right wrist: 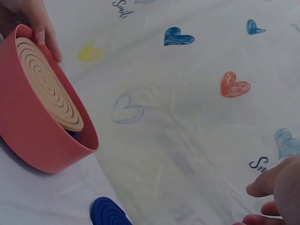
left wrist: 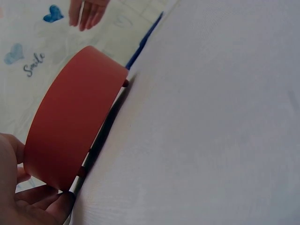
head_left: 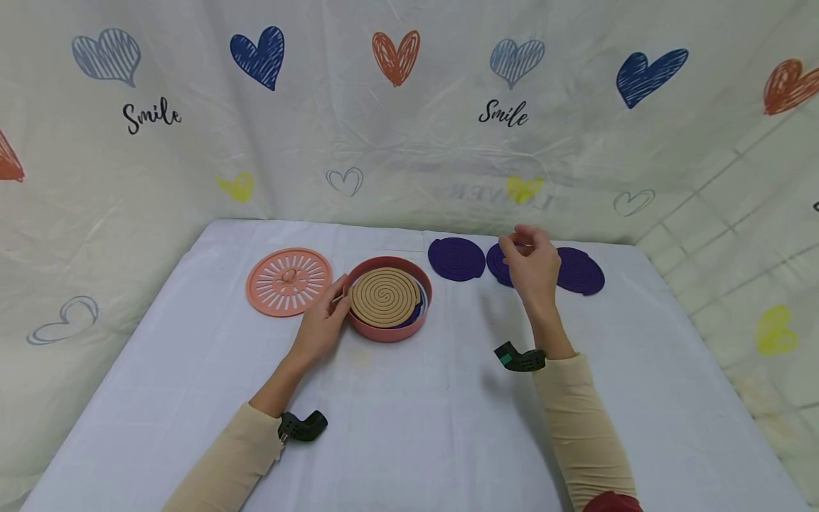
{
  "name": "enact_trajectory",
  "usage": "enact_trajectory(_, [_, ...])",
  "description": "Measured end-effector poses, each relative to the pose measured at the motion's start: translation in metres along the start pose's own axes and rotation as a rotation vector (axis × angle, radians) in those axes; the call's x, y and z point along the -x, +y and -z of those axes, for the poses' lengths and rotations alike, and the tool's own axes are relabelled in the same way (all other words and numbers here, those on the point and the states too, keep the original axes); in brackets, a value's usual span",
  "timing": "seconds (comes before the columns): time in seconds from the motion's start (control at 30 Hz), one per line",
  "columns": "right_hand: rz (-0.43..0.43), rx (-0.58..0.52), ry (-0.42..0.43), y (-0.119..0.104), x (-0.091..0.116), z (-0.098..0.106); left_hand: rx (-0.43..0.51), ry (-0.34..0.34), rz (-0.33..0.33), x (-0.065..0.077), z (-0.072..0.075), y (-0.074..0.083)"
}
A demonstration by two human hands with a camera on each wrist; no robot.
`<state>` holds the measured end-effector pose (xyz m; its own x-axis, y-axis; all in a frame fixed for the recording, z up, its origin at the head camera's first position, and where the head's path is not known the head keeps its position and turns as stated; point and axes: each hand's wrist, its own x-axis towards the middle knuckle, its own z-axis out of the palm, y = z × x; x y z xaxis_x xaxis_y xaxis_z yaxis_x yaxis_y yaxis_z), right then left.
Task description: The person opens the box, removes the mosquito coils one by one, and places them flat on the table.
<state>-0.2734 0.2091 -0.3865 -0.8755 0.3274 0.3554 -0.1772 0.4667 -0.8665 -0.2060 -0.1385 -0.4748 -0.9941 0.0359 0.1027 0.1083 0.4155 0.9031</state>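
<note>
Sleeves [head_left: 579, 427] held clear, the bowl [head_left: 385, 336] — gripped by the left hand [head_left: 321, 321] — should be steadied, the half-curled right hand [head_left: 536, 267] empty.

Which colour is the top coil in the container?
The top coil is tan, clearest in the head view.

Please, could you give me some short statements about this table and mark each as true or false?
1. The left grip holds the red container by its side. True.
2. The tan coil lies outside the container. False: it lies inside.
3. Three purple coils lie on the cloth right of the container. True.
4. The right grip holds a purple coil. False: nothing shows in it.
5. The slotted lid covers the container. False: it lies left of it.
</note>
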Motion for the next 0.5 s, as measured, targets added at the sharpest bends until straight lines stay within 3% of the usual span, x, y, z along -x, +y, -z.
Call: enact_trajectory(0.5, [0.061, 0.073, -0.116, -0.01, 0.017, -0.019, -0.002, -0.008, 0.007, 0.0, 0.0, 0.001])
